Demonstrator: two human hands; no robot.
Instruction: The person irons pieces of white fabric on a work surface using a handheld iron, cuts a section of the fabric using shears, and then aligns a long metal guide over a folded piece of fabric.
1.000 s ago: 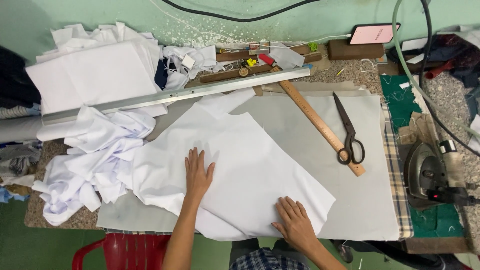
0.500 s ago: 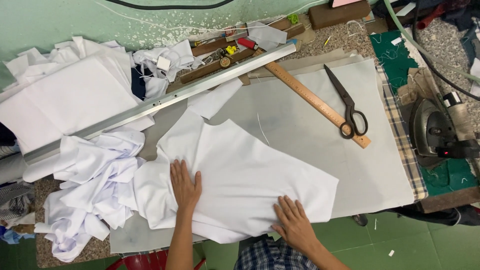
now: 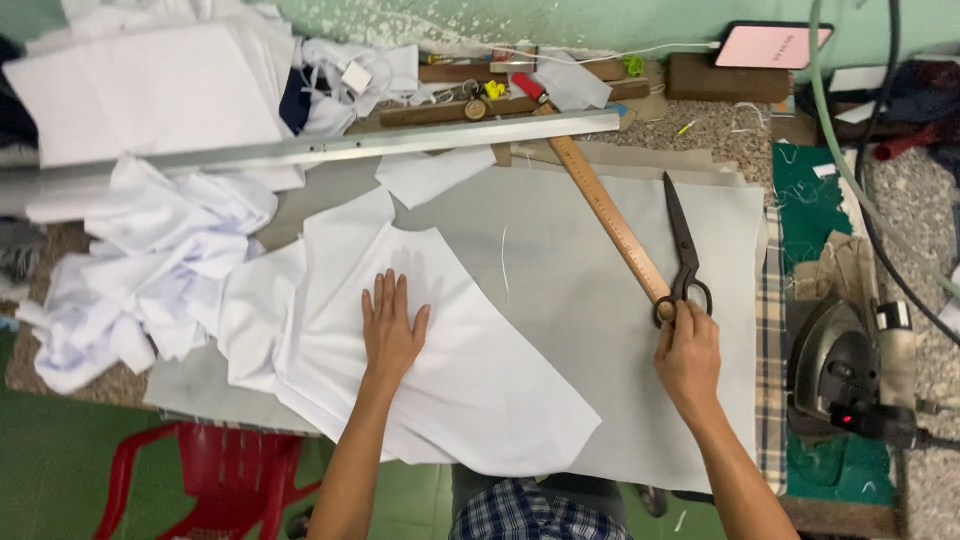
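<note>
white fabric piece lies under the flat, open left hand; well to its right, the right hand touches the scissors handles (fingers curled, grip unclear) beside a wooden ruler.

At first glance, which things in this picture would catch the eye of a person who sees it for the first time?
Probably the big white fabric piece spread on the grey table, with the left hand pressed flat on it. At the right, the right hand touches the handles of black scissors lying beside a long wooden ruler. A heap of crumpled white cloth lies at the left.
</note>
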